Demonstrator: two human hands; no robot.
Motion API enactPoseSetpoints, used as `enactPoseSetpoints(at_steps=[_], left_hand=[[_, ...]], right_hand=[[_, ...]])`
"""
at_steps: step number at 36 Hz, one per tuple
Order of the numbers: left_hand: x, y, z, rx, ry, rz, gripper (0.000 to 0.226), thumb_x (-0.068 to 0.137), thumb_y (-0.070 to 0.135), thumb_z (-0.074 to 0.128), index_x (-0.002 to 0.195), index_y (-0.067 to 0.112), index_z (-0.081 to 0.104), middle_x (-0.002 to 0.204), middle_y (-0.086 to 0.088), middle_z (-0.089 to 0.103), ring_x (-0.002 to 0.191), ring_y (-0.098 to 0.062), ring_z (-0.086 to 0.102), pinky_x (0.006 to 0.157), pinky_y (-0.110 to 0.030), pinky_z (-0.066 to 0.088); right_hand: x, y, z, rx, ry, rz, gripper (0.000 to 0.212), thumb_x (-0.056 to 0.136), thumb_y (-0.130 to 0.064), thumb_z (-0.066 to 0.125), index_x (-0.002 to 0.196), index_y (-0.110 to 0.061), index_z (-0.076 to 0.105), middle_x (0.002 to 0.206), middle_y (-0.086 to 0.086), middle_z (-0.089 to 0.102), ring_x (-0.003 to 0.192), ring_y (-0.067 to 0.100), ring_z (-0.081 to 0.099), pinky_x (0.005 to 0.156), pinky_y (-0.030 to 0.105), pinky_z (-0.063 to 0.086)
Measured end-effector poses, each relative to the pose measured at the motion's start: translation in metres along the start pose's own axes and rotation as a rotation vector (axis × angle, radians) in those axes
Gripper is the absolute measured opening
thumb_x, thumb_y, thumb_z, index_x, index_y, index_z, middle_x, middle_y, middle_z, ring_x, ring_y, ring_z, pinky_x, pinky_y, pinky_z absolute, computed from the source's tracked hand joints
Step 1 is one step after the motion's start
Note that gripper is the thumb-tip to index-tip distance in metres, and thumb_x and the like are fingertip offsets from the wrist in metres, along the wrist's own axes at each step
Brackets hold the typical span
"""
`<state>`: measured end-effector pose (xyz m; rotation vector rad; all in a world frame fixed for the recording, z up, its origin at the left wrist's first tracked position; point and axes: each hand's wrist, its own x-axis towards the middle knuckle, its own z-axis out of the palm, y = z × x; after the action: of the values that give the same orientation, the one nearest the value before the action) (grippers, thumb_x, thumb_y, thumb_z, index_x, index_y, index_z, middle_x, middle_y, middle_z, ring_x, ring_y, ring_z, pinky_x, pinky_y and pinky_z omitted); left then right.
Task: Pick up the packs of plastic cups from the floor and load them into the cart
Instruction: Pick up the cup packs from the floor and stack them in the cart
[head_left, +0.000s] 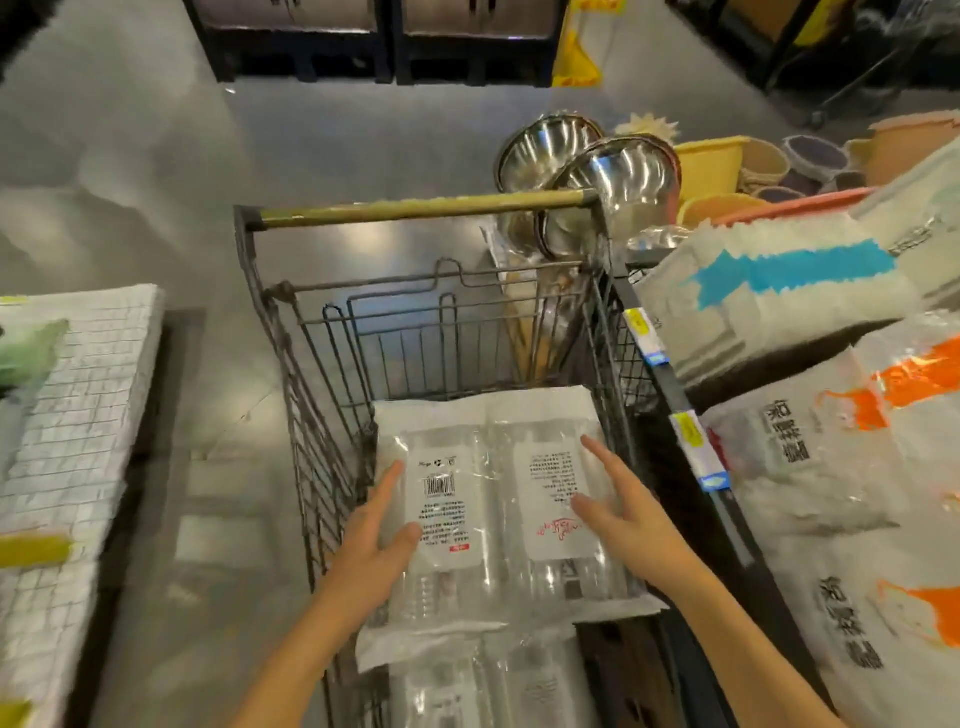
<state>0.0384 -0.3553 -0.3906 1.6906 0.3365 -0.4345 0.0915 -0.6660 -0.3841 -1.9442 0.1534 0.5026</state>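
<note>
A clear pack of plastic cups (493, 499) with two white labels lies flat inside the wire cart (311, 395), on top of another clear pack (483, 680) nearer to me. My left hand (376, 530) rests on the top pack's left edge, fingers straight, thumb on its upper face. At the pack's right side my right hand (618, 504) is spread with straight fingers, touching or just above it. The cart's brass-coloured handle bar (415, 210) lies at the far end.
Shelves at the right hold big bagged goods (769, 291) with blue and orange marks and price tags (696, 441). Steel bowls (587, 171) and yellow baskets (711, 161) stand beyond the cart. A stack of white-wrapped goods (67, 441) sits at the left. Grey floor (208, 156) lies ahead.
</note>
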Motion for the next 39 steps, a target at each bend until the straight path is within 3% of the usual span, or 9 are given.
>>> enactPoseSetpoints(at_steps=[5,10,12,17,22,28,32,36,39], left_hand=[[0.047,-0.048,0.026,-0.1,0.167,-0.122,0.071,0.1,0.005,0.047,0.139,0.06,0.024,0.129,0.028,0.034,0.105,0.017,0.053,0.082,-0.008,0.049],[0.092,-0.1,0.038,-0.08,0.291,-0.192,0.076,0.099,0.006,0.044,0.136,0.07,0.024,0.146,0.019,0.031,0.125,-0.006,0.048,0.101,-0.036,0.049],[0.108,-0.118,0.039,-0.046,0.296,-0.205,0.077,0.099,0.006,0.043,0.136,0.071,0.023,0.148,0.016,0.031,0.129,-0.01,0.045,0.105,-0.042,0.046],[0.132,-0.145,0.042,0.05,0.313,-0.203,0.069,0.103,0.017,0.04,0.139,0.07,0.015,0.151,0.013,0.027,0.135,-0.015,0.038,0.11,-0.048,0.039],[0.134,-0.144,0.044,0.074,0.308,-0.21,0.068,0.103,0.018,0.039,0.139,0.07,0.014,0.151,0.017,0.021,0.138,-0.013,0.033,0.115,-0.046,0.034],[0.116,-0.107,0.035,0.205,0.219,-0.256,0.07,0.101,0.022,0.047,0.143,0.064,0.009,0.157,0.01,0.011,0.144,-0.017,0.021,0.118,-0.047,0.024],[0.085,-0.068,0.019,0.238,0.148,-0.272,0.06,0.099,0.024,0.054,0.149,0.043,0.026,0.151,0.008,0.029,0.135,-0.012,0.036,0.112,-0.038,0.037],[0.047,-0.017,0.002,0.355,0.16,-0.215,0.041,0.098,0.024,0.055,0.131,0.044,0.042,0.128,0.016,0.049,0.108,0.004,0.05,0.078,-0.003,0.04],[0.019,0.018,-0.013,0.537,0.196,-0.158,0.043,0.096,0.028,0.056,0.138,0.033,0.047,0.129,0.016,0.049,0.115,-0.003,0.051,0.084,-0.009,0.035]], right_hand=[[0.064,0.053,0.028,-0.128,-0.07,-0.051,0.067,0.097,-0.039,0.067,0.148,-0.061,0.03,0.156,-0.019,0.04,0.143,0.005,0.042,0.118,0.04,0.04],[0.111,0.099,0.061,-0.094,-0.132,-0.033,0.065,0.1,-0.036,0.063,0.152,-0.049,0.026,0.151,-0.032,0.028,0.142,-0.011,0.03,0.124,0.04,0.031],[0.125,0.111,0.073,-0.085,-0.111,-0.029,0.067,0.093,-0.059,0.06,0.15,-0.051,0.026,0.149,-0.033,0.025,0.135,-0.025,0.025,0.122,0.033,0.028],[0.143,0.127,0.084,-0.031,-0.19,0.054,0.067,0.1,-0.05,0.055,0.152,-0.062,0.015,0.168,-0.023,0.002,0.156,0.005,0.011,0.124,0.041,0.023],[0.148,0.126,0.084,-0.098,-0.205,0.079,0.069,0.104,-0.042,0.05,0.159,-0.048,0.01,0.171,-0.016,-0.006,0.157,0.005,-0.006,0.124,0.035,0.007],[0.139,0.106,0.076,-0.28,-0.189,0.16,0.075,0.104,-0.035,0.054,0.151,-0.066,0.005,0.171,-0.01,0.002,0.158,0.022,0.016,0.122,0.05,0.033],[0.12,0.063,0.06,-0.433,-0.186,0.109,0.074,0.105,-0.025,0.054,0.162,-0.042,0.008,0.171,-0.004,0.006,0.159,0.023,0.009,0.125,0.044,0.024],[0.109,0.0,0.043,-0.647,-0.288,-0.02,0.065,0.105,-0.029,0.051,0.162,-0.022,0.02,0.165,0.005,0.028,0.149,0.025,0.033,0.12,0.036,0.033],[0.101,-0.053,0.042,-0.824,-0.36,-0.141,0.065,0.105,-0.036,0.047,0.162,-0.024,0.019,0.164,0.005,0.031,0.145,0.029,0.039,0.115,0.041,0.041]])
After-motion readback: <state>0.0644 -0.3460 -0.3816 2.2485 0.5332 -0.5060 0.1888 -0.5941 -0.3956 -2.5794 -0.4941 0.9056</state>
